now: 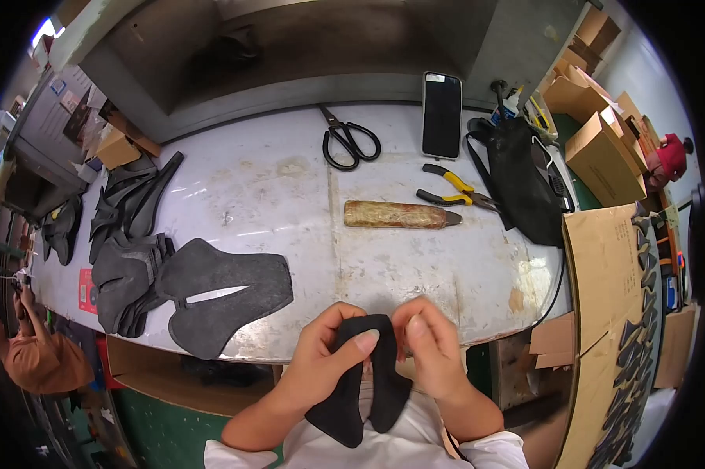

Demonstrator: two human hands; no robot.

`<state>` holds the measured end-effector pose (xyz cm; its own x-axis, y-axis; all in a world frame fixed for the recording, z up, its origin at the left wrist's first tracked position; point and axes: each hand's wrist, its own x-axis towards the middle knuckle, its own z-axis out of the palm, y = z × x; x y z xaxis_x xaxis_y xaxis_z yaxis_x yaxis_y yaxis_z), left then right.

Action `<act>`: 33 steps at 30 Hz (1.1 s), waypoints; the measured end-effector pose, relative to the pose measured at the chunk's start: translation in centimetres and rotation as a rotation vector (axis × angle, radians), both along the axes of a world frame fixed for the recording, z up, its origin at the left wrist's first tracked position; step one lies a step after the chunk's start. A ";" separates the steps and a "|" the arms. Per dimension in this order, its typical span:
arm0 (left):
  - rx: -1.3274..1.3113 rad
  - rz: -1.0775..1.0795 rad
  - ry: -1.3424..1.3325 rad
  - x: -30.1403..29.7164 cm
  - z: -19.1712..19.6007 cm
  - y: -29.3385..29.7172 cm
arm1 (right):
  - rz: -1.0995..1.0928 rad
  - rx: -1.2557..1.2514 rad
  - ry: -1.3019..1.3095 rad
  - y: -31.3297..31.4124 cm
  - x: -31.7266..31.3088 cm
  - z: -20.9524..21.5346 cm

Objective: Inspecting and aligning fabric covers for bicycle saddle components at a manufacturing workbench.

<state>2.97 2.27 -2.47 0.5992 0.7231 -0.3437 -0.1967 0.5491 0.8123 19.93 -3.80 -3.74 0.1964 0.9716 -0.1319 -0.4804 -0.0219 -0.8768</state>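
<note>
Close to my body, a black shoe upper piece point(389, 391), folded with two flaps hanging down, is held in front of the table's near edge. My left hand point(321, 352) is closed on its left side, the thumb pressing flat on the top. Curled fingers of my right hand point(429, 344) are closed at the right edge of the piece; whether something is pinched in them is hidden. On the table to the left, a larger dark grey cut piece point(243, 281) with a slit lies flat, partly against a stack of similar pieces point(126, 285).
Across the table point(274, 199) lie black-handled scissors point(351, 141), a phone point(441, 117) standing upright, yellow-black pliers point(458, 190), a worn wrapped-handle tool point(395, 215) and a black pouch point(520, 176). More dark pieces point(137, 195) sit far left. A cardboard sheet point(603, 313) stands right. A person point(44, 356) is at left.
</note>
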 end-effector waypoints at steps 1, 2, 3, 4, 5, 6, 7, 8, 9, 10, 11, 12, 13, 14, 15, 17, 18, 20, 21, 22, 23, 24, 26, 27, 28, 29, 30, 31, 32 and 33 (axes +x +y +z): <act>-0.052 -0.012 0.019 0.0 0.0 0.1 | 0.106 -0.024 -0.214 -0.3 0.4 0.1; -0.047 -0.008 0.018 0.1 -0.4 0.1 | 0.212 -0.048 -0.428 -0.4 0.5 0.3; -0.049 -0.009 0.020 0.0 -0.6 0.2 | 0.212 -0.050 -0.426 -0.3 0.4 0.7; -0.060 -0.054 0.013 -0.1 -0.8 0.2 | 0.163 0.042 -0.596 0.0 0.4 1.2; -0.071 -0.100 0.006 -0.3 -1.0 0.3 | 0.111 0.134 -0.765 0.1 0.3 1.7; -0.074 -0.129 -0.023 -0.5 -1.6 0.5 | 0.149 0.129 -0.728 0.0 0.5 2.1; -0.076 -0.131 -0.024 -0.4 -1.5 0.4 | 0.147 0.126 -0.728 0.0 0.7 2.0; -0.053 -0.106 -0.009 -0.2 -1.4 0.2 | 0.173 0.050 -0.540 -0.1 0.8 1.9; -0.029 -0.080 0.007 -0.1 -1.3 0.1 | 0.198 -0.024 -0.351 -0.1 0.8 1.6; -0.030 -0.082 0.005 0.1 -1.2 0.2 | 0.196 -0.025 -0.352 -0.1 0.9 1.3; -0.053 -0.085 -0.022 0.3 -1.1 0.3 | 0.206 -0.124 -0.086 0.0 1.0 0.7; -0.075 -0.088 -0.048 0.5 -1.0 0.5 | 0.214 -0.220 0.181 0.1 1.1 0.2; -0.077 -0.093 -0.048 0.7 -0.8 0.7 | 0.209 -0.222 0.182 0.2 0.9 -0.5; -0.127 -0.117 -0.054 0.9 -0.6 0.9 | 0.100 -0.065 -0.068 0.4 0.4 -1.2; -0.177 -0.142 -0.060 1.1 -0.5 1.1 | -0.011 0.092 -0.318 0.5 0.2 -1.7; -0.162 -0.156 -0.056 0.8 -0.8 1.3 | 0.059 0.104 -0.380 0.3 0.7 -2.3; -0.147 -0.169 -0.055 0.7 -0.9 1.4 | 0.132 0.115 -0.445 0.2 1.0 -2.5; -0.099 -0.167 -0.054 0.7 0.7 2.2 | 0.099 0.060 -0.287 0.1 1.2 -2.8; -0.060 -0.160 -0.054 0.7 1.9 2.6 | 0.074 -0.001 -0.127 -0.2 1.3 -3.1; 0.029 -0.168 0.016 0.6 3.5 3.8 | 0.058 0.092 -0.218 -0.6 2.2 -4.3; 0.183 -0.135 0.065 0.2 4.9 5.0 | 0.007 0.096 -0.202 -1.3 2.7 -4.6; 0.301 -0.067 0.065 0.2 6.4 6.4 | -0.044 0.080 -0.247 -1.8 3.5 -4.7; 0.931 0.192 0.289 0.9 8.4 9.4 | -0.101 0.069 -0.289 -2.3 3.9 -5.0; 1.450 0.341 0.391 1.5 9.1 11.7 | -0.143 0.094 -0.246 -2.2 4.0 -5.1; 1.701 0.347 0.476 1.5 10.1 13.9 | -0.186 0.118 -0.202 -2.2 4.2 -5.2; 1.801 0.469 0.366 2.0 10.0 16.4 | -0.184 0.131 -0.200 -1.9 4.1 -5.4; 1.730 0.513 0.259 2.6 9.6 18.9 | -0.199 0.163 -0.261 -1.7 3.7 -5.7; 1.677 0.489 0.226 3.3 9.4 21.4 | -0.217 0.192 -0.324 -1.6 3.6 -6.0; 1.626 0.454 0.214 3.5 8.5 24.4 | -0.198 0.194 -0.374 -1.4 3.5 -6.0; 1.663 0.463 0.198 3.6 8.5 25.8 | -0.208 0.233 -0.377 -2.0 3.3 -5.4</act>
<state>6.55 28.05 6.06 0.3015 0.4366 0.8477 0.0809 -0.8975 0.4335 23.24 -5.82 -9.14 0.3818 0.9019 0.2022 -0.1019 0.2585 -0.9606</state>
